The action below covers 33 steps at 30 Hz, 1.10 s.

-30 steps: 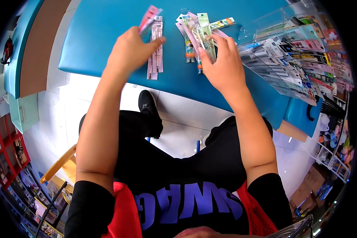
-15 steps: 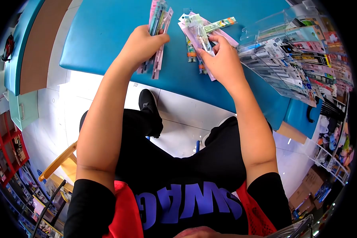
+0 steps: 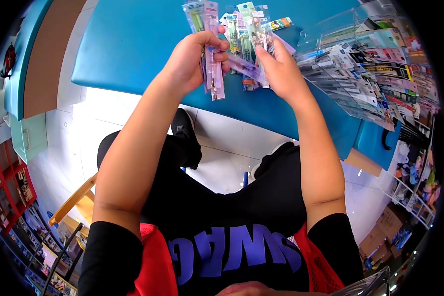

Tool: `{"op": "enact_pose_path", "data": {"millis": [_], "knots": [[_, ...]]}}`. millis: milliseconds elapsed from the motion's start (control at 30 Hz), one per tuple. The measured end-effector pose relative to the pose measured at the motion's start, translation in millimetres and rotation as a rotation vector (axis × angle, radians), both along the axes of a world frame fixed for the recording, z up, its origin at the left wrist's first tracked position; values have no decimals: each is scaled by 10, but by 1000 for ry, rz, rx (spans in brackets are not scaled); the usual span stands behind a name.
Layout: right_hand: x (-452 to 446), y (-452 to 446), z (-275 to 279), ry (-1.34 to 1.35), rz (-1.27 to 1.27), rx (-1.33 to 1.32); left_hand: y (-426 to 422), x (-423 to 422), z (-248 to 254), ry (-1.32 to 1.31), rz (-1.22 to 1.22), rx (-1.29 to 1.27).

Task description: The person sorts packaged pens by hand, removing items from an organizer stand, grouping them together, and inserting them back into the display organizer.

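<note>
My left hand [image 3: 187, 64] is closed around a bundle of slim packaged pens [image 3: 212, 81], upright in clear and pinkish-lilac sleeves. Between the thumb and fingers of my right hand [image 3: 285, 71] is a clear packet with a pale green header [image 3: 255, 24], apparently also a pen pack. Under and beside it on the blue table lie several more packets, including a green patterned pen pack [image 3: 233, 37] and one with an orange label [image 3: 281, 22]. My right hand hides part of this pile.
A clear acrylic display rack [image 3: 350, 74] packed with pen packets stands at the right of the blue padded table [image 3: 128, 54]. At lower left is a yellow wooden chair part [image 3: 74, 200]. Cardboard boxes [image 3: 387, 229] sit on the floor at right.
My left hand has moved right, toward my right hand, with the bundle turned to show its front packet. My right hand has lifted the packet slightly, uncovering green patterned packs beneath.
</note>
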State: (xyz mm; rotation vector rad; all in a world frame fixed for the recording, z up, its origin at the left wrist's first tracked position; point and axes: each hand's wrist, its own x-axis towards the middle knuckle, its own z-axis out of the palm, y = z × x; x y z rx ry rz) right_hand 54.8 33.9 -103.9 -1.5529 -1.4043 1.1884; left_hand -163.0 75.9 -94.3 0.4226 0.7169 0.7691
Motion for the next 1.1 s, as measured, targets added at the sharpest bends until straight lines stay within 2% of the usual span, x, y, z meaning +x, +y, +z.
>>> {"op": "enact_pose_path", "data": {"millis": [133,167,267,300,400,533,567,700,733,833,933,967,1067,1100], "knots": [[57,2,-39,155,34,-88,-14,70,63,242,61,29],[38,6,-38,168,1,-44,-17,76,87,390,47,124],[-12,15,-32,163,-90,46,-81,108,111,871,-109,647],[7,34,-51,132,-113,49,-103,123,103,878,-191,642],[43,69,-122,126,-120,109,-172,132,58,1266,-227,1274],[93,53,-93,196,-2,65,-216,160,74,1288,-193,1383],[107,62,-61,201,39,29,-213,151,85,1330,-252,1389],[65,33,65,359,-50,-19,-181,38,202,1440,-382,1436],[71,43,66,373,-122,58,-166,1,256,1451,-391,1452],[-26,58,123,416,-314,317,-72,-87,511,1290,-446,850],[-143,-12,252,608,-367,267,35,-153,398,996,-212,554],[-31,-38,121,704,-316,66,15,-114,340,830,-125,491],[-248,-121,315,931,-229,-208,-23,15,201,458,-50,386],[-280,-147,313,955,-171,-247,-23,44,234,437,-101,329]]}}
